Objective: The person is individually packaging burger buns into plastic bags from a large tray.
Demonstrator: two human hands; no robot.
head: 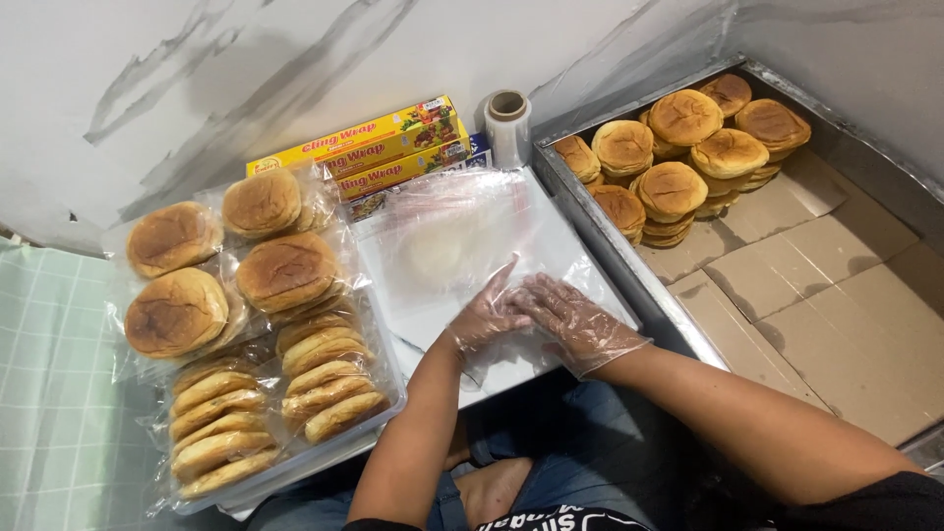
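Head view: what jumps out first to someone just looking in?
Two gloved hands, left hand and right hand, press flat on a clear plastic sheet over a white board at centre. Left of them sit wrapped buns, flat and stacked on edge in a tray. At upper right, a metal bin lined with cardboard holds a heap of unwrapped buns.

White marbled wall (197,69) with grey veins behind, pale green checked cloth (49,393) at left, flattened brown cardboard (826,295) lining the right side
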